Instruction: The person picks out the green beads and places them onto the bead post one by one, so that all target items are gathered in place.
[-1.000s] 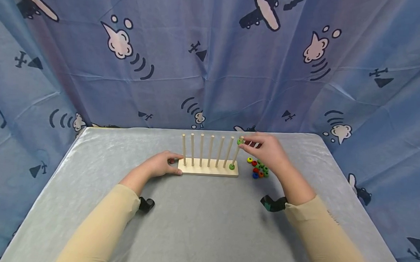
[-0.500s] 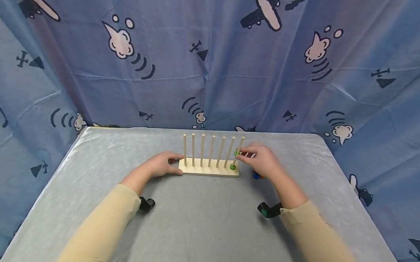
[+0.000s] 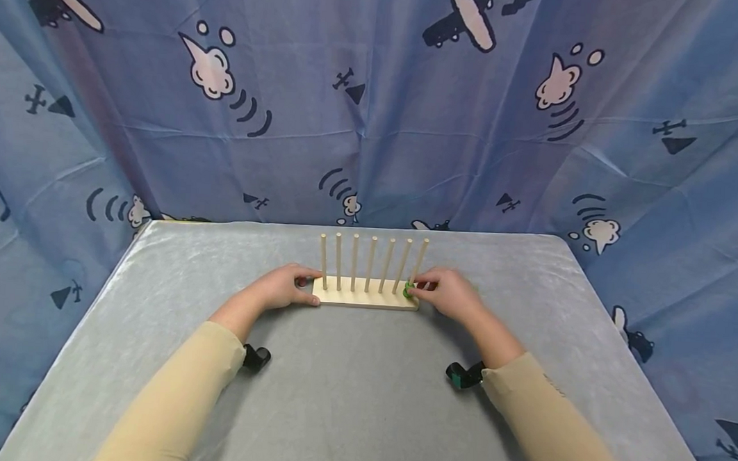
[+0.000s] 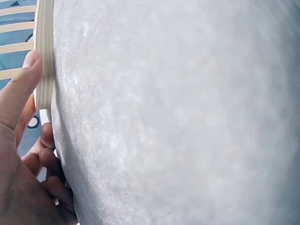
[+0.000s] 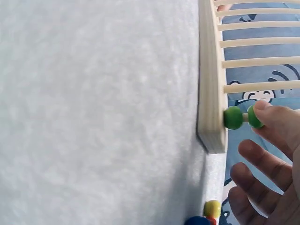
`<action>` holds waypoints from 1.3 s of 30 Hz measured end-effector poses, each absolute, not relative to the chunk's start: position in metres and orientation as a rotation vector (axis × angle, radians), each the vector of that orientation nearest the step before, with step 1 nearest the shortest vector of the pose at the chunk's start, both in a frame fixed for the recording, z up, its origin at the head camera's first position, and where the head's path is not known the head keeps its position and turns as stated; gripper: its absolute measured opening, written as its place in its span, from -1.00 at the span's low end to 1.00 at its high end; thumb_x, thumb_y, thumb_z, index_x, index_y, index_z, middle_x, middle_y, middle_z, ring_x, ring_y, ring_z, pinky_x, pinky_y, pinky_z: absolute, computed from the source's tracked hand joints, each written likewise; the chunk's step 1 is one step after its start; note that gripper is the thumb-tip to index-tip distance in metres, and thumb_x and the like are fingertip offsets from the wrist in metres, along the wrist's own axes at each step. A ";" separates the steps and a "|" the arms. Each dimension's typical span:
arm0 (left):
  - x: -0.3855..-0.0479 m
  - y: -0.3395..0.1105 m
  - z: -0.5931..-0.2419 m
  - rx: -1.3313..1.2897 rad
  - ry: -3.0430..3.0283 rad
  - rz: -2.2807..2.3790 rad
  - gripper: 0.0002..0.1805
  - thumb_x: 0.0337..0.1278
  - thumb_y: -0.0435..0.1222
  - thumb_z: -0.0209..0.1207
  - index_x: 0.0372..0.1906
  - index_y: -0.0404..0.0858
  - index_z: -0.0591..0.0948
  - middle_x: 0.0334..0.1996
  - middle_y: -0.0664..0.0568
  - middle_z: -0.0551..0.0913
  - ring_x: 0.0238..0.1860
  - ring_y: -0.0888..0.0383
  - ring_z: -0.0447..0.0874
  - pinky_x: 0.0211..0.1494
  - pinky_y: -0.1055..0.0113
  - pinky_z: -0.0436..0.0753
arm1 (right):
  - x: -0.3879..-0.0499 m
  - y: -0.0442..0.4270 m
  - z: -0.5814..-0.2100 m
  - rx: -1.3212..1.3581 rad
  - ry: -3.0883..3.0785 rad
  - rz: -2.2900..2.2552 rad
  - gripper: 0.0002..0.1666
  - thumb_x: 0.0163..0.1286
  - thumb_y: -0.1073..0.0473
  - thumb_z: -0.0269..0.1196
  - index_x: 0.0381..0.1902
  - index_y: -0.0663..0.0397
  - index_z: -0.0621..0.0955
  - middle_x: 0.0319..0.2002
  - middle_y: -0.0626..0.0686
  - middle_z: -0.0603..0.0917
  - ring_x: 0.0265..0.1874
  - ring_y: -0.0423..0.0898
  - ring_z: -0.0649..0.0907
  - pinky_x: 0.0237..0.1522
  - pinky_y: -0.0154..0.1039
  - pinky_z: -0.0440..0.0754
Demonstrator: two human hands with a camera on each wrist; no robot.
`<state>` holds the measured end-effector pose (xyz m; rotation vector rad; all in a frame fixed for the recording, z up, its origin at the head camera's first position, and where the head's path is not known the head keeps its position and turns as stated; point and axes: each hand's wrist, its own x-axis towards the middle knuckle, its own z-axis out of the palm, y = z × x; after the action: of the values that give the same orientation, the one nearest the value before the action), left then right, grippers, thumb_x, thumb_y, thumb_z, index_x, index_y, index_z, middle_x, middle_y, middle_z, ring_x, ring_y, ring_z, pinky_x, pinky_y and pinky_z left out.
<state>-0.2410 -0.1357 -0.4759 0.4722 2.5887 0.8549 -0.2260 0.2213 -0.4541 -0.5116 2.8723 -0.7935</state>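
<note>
Left hand (image 3: 278, 288) pinches left end of pale wooden 7-peg rack (image 3: 365, 297), standing on pale grey cloth-covered table (image 3: 360, 390); right hand (image 3: 455, 295) pinches round green bead (image 5: 253, 121) on rightmost peg (image 3: 420, 257), just above 1 matching lower bead (image 5: 233, 117). Blue airplane-print curtain (image 3: 304, 32) behind.

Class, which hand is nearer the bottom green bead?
Right. The right hand pinches the upper green bead just above the bottom bead; the left hand holds the rack at its opposite end.

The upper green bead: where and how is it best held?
Probably pinch the upper bead by its round sides from the right, as the right hand does: the end peg runs through it, the lower bead sits beneath, and the next peg stands to its left.
</note>
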 end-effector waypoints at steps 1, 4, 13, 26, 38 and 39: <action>-0.241 -0.135 -0.476 0.480 2.591 0.854 -0.24 0.02 0.02 0.44 0.36 -0.10 0.52 -0.11 -0.03 0.51 -0.10 0.06 0.42 -0.01 0.13 0.41 | -0.226 0.222 -0.456 -0.509 2.866 -0.786 -0.70 0.33 -0.03 0.37 -0.10 0.01 0.77 -0.24 -0.03 0.69 -0.28 -0.09 0.60 -0.24 -0.13 0.55; -0.241 -0.134 -0.478 0.482 2.591 0.854 -0.24 0.00 0.03 0.45 0.35 -0.08 0.53 -0.13 -0.01 0.51 -0.11 0.07 0.42 -0.03 0.15 0.40 | -0.226 0.222 -0.458 -0.503 2.850 -0.790 -0.70 0.33 -0.02 0.37 -0.10 0.01 0.76 -0.24 -0.03 0.68 -0.28 -0.09 0.60 -0.23 -0.12 0.56; -0.241 -0.133 -0.481 0.474 2.585 0.870 -0.25 0.00 0.01 0.46 0.35 -0.08 0.53 -0.16 -0.01 0.49 -0.12 0.07 0.41 -0.05 0.16 0.39 | -0.224 0.225 -0.456 -0.484 2.814 -0.851 -0.65 0.31 -0.02 0.39 -0.03 0.02 0.75 -0.22 -0.01 0.69 -0.25 -0.07 0.62 -0.27 -0.14 0.57; -0.240 -0.135 -0.475 0.462 2.578 0.872 -0.25 0.03 0.01 0.44 0.36 -0.08 0.52 -0.15 -0.02 0.49 -0.12 0.06 0.40 -0.05 0.15 0.37 | -0.225 0.250 -0.438 -0.467 2.863 -0.818 -0.59 0.33 0.05 0.38 0.11 0.01 0.71 -0.16 0.01 0.69 -0.25 -0.05 0.61 -0.32 -0.15 0.55; -0.240 -0.135 -0.475 0.472 2.594 0.854 -0.25 0.02 0.00 0.45 0.35 -0.09 0.53 -0.14 -0.02 0.49 -0.11 0.05 0.41 -0.04 0.14 0.39 | -0.212 0.311 -0.430 -0.395 2.880 -0.708 -0.63 0.33 0.09 0.37 0.06 0.08 0.73 -0.22 0.01 0.68 -0.27 -0.04 0.58 -0.34 -0.17 0.51; -0.240 -0.135 -0.475 0.474 2.592 0.855 -0.25 0.02 -0.01 0.45 0.35 -0.09 0.53 -0.14 -0.02 0.50 -0.11 0.05 0.41 -0.04 0.14 0.39 | -0.210 0.315 -0.430 -0.382 2.882 -0.704 -0.63 0.33 0.09 0.37 0.06 0.09 0.73 -0.22 0.01 0.68 -0.27 -0.04 0.57 -0.34 -0.16 0.51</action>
<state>-0.2398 -0.1345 -0.4750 0.4738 2.5925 0.8552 -0.2098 0.3152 -0.4296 -0.3822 2.8816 -0.7039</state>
